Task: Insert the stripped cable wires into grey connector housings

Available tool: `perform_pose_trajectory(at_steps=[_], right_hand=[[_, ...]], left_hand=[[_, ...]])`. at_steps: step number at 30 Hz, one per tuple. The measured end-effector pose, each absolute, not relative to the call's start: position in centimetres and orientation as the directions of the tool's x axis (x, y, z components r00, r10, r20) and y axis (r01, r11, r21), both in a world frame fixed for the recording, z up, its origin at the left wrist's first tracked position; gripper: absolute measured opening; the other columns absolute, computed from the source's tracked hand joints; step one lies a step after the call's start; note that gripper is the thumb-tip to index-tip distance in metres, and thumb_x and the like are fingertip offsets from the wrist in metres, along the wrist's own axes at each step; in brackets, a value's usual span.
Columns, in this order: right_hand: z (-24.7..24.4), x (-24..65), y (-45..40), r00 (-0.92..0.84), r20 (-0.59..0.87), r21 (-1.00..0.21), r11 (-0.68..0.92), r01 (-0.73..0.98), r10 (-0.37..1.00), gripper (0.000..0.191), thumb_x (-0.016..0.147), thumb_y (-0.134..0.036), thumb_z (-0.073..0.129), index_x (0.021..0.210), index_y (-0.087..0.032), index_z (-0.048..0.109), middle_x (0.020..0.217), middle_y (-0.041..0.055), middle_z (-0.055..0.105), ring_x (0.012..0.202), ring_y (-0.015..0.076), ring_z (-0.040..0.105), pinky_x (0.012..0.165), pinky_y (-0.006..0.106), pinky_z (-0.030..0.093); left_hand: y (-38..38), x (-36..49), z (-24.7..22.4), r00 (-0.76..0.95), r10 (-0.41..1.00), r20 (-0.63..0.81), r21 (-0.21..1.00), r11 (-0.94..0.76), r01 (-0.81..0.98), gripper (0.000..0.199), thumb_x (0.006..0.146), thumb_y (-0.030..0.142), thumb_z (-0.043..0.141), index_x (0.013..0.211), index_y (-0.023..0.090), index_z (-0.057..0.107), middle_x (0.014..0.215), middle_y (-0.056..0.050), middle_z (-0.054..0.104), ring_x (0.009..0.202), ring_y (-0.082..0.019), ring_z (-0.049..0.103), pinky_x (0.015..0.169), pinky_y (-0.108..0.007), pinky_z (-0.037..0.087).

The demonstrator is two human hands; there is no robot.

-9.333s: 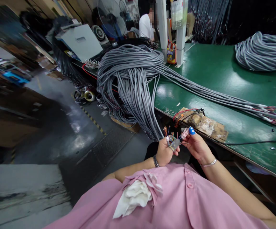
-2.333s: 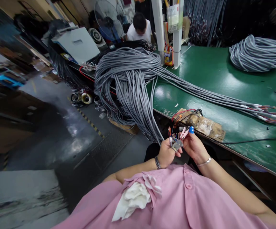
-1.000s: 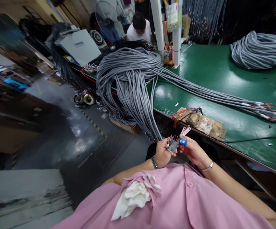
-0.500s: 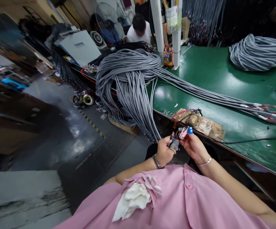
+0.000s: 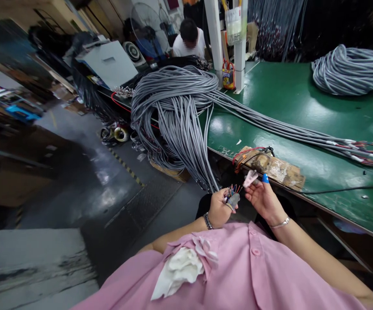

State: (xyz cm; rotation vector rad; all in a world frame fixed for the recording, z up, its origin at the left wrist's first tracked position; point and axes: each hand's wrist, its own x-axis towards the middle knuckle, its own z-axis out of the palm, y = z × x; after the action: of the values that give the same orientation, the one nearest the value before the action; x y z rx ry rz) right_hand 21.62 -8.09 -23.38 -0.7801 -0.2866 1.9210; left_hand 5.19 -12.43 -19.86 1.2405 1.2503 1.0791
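Observation:
My left hand (image 5: 219, 210) is closed around the end of a grey cable, and thin coloured wires (image 5: 234, 188) fan out past its fingers. A grey wrap covers its thumb. To the right, my right hand (image 5: 265, 201) holds a small pale pink clip-like tool (image 5: 250, 178) in its fingers; its exact kind is unclear. One digit of that hand wears a blue cover (image 5: 265, 178). A short gap separates the pink tool from the wire tips. Grey cables (image 5: 189, 129) hang over the table edge beside my left hand.
On the green table (image 5: 279, 103), a taped wooden block (image 5: 278, 170) with red and black leads lies at the front edge. Stripped cable ends (image 5: 356, 150) rest at right, below a coiled grey bundle (image 5: 347, 71). White posts (image 5: 239, 51) rise behind. A person (image 5: 189, 38) sits across.
My right hand has shifted slightly right with the pink tool, away from the wires. The wires in my left hand now show more openly.

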Motion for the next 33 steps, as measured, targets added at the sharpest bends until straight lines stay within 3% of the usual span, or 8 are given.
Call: perform_pose_trajectory(at_steps=[4,8,11,17,21,24,29,33], right_hand=[[-24.9,22.8,-8.7,-0.252,-0.435,-0.550,-0.477,-0.685,0.864,0.037,0.080,-0.054,0.062,0.089,-0.019,0.068,0.089,0.0054,0.063,0.073,0.0131,0.056,0.062,0.024,0.047],[-25.7,24.1,-9.8,-0.181,-0.406,-0.709,-0.433,-0.556,0.896,0.025,0.078,-0.041,0.069,0.090,-0.019,0.067,0.087,0.0042,0.062,0.070,0.0119,0.054,0.059,0.022,0.045],[-25.3,24.8,-10.8,-0.141,-0.317,-0.858,-0.347,-0.380,0.938,0.022,0.080,-0.038,0.067,0.093,-0.020,0.067,0.081,0.0020,0.061,0.066,0.0103,0.050,0.058,0.021,0.042],[-22.6,24.5,-12.8,-0.306,-0.068,-0.997,-0.057,0.047,0.949,0.019,0.081,-0.035,0.066,0.090,-0.018,0.066,0.078,0.0034,0.062,0.070,0.0147,0.054,0.065,0.026,0.045],[-21.4,23.9,-13.2,-0.307,0.074,-0.972,0.138,0.192,0.949,0.032,0.079,-0.030,0.068,0.109,-0.022,0.061,0.079,0.0021,0.061,0.067,0.0145,0.054,0.064,0.027,0.046],[-21.0,23.7,-13.2,-0.345,0.152,-0.955,0.227,0.188,0.926,0.026,0.082,-0.028,0.066,0.107,-0.023,0.064,0.090,0.0047,0.064,0.078,0.0170,0.059,0.071,0.029,0.048],[-21.2,23.6,-13.2,-0.301,0.050,-0.987,0.094,0.133,0.952,0.016,0.085,-0.032,0.062,0.093,-0.021,0.069,0.077,0.0039,0.062,0.066,0.0141,0.054,0.060,0.026,0.044],[-21.3,23.8,-12.9,-0.220,-0.084,-0.996,-0.081,0.022,0.972,0.026,0.087,-0.041,0.057,0.080,-0.017,0.065,0.066,0.0025,0.057,0.055,0.0113,0.045,0.051,0.024,0.036]], left_hand=[[-12.0,4.4,-20.4,0.211,0.966,-0.152,0.988,0.157,-0.008,0.039,0.078,0.048,0.064,0.080,0.010,0.058,0.065,-0.006,0.062,0.052,-0.011,0.057,0.050,-0.021,0.046],[-11.4,4.1,-19.9,0.440,0.893,-0.095,0.979,0.164,-0.121,0.043,0.078,0.050,0.064,0.095,0.011,0.063,0.096,-0.013,0.066,0.089,-0.019,0.063,0.075,-0.027,0.049],[-11.2,4.1,-19.5,0.465,0.880,-0.092,0.974,0.177,-0.142,0.041,0.080,0.049,0.062,0.098,0.012,0.063,0.098,-0.014,0.065,0.089,-0.018,0.062,0.071,-0.024,0.047],[-11.7,4.6,-21.2,0.445,0.859,-0.252,0.967,0.212,0.139,0.025,0.080,0.035,0.059,0.078,0.011,0.059,0.069,-0.004,0.062,0.051,-0.008,0.049,0.050,-0.018,0.038],[-12.2,4.6,-21.7,0.460,0.854,-0.242,0.920,0.052,0.388,0.016,0.079,0.026,0.053,0.076,0.013,0.062,0.067,-0.002,0.062,0.058,-0.011,0.053,0.052,-0.019,0.036],[-12.2,4.1,-21.4,0.509,0.825,-0.246,0.816,-0.108,0.569,0.013,0.074,0.021,0.055,0.080,0.016,0.065,0.070,-0.001,0.063,0.063,-0.013,0.055,0.054,-0.020,0.035],[-12.1,3.4,-20.6,0.588,0.760,-0.276,0.728,-0.234,0.644,0.015,0.079,0.028,0.055,0.084,0.019,0.066,0.073,-0.001,0.064,0.062,-0.013,0.055,0.053,-0.021,0.033],[-12.1,3.7,-19.9,0.646,0.734,-0.209,0.895,-0.122,0.428,0.030,0.078,0.044,0.063,0.089,0.016,0.062,0.078,-0.003,0.065,0.067,-0.013,0.058,0.057,-0.020,0.038]])
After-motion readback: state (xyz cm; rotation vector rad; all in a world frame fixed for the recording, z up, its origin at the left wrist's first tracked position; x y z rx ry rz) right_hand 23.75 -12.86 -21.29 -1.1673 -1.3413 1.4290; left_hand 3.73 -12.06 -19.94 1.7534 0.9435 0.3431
